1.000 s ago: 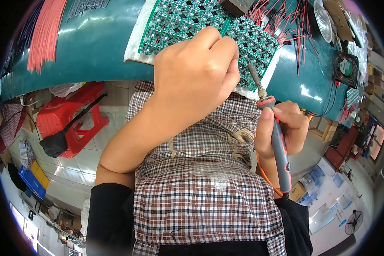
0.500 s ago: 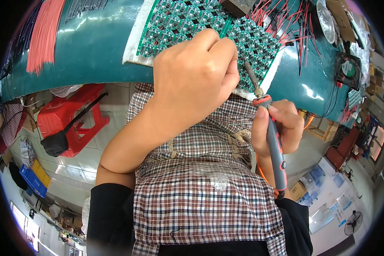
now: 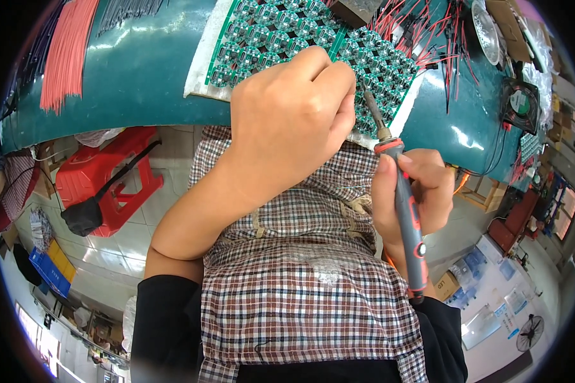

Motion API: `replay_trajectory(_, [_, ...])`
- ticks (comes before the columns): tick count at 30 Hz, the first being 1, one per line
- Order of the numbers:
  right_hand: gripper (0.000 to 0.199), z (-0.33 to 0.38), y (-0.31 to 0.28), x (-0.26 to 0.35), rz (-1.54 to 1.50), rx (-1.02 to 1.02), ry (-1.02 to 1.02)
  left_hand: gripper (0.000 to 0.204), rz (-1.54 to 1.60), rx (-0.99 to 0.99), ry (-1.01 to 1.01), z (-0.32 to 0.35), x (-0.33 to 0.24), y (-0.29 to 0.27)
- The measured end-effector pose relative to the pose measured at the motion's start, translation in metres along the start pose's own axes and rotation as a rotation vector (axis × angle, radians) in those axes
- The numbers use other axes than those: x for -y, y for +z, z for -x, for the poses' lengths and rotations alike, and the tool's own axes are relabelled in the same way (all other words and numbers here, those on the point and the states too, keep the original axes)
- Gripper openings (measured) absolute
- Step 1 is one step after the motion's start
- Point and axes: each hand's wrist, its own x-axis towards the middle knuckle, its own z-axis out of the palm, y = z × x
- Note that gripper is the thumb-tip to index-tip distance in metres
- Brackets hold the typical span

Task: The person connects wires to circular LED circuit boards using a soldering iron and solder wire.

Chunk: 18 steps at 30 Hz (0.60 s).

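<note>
- Upper left of the frame: a bundle of red wires [image 3: 70, 54] lies on the green tabletop [image 3: 153, 70].
- Left, below the table edge: a red plastic stool [image 3: 86, 172] with a black strapped bag [image 3: 82, 217] against it.
- Top centre: a panel of green circuit boards [image 3: 310, 29], resting on a pale backing board [image 3: 201, 73] at the table's near edge.
- Centre: the left hand [image 3: 291, 108], its fingers curled together over the panel's lower part — whether they grip anything cannot be told, the fingertips being hidden.
- Right of centre: the soldering iron [image 3: 404, 198], slanted, its metal tip over the panel beside the left hand; contact with a board cannot be judged.
- Same region: the right hand [image 3: 431, 188], thumb and fingers clamped round the iron's grey-and-red handle.
- Upper right: loose red and black leads [image 3: 450, 48]; farther right, a square black fan [image 3: 521, 105].
</note>
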Motion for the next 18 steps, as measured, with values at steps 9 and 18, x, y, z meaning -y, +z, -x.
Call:
replay_trajectory(9, [0.025,-0.01,-0.019,0.001,-0.064,-0.066,0.065,0.014,0.027,0.088,-0.104,-0.002,-0.006,-0.014])
replay_trajectory(18, [0.025,-0.011,-0.007,-0.012,-0.128,-0.094,0.049,0.015,-0.027,-0.058,-0.015,-0.015,-0.002,0.003])
